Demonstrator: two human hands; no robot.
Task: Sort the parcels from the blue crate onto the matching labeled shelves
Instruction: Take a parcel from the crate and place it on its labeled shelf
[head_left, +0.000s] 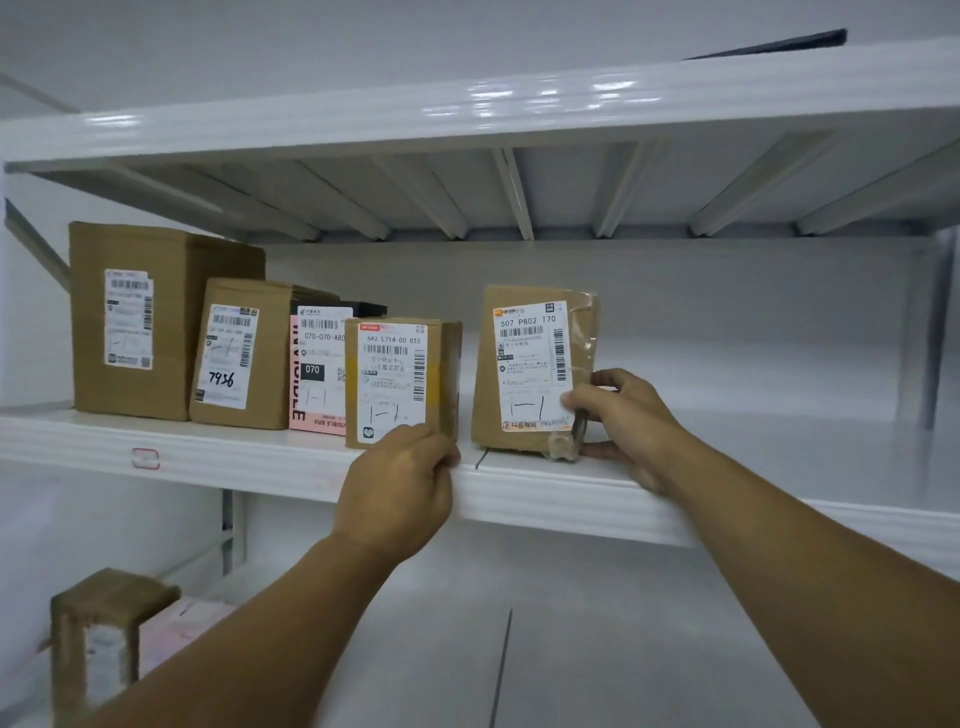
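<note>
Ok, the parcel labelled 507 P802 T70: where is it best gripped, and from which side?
Probably by its right edge, low down, coming from the right. The 507 parcel stands upright on the shelf, label forward, with bare shelf on its right and the 642 parcel near its left. The right hand pinches there.

A dark flat board (779, 45) (only its edge shows) lies up high, pale wall (208, 41) behind.

Single head-worn wide-angle view; faces shelf (234, 462) front-on, close; upper shelf (519, 109) underside visible above.
</note>
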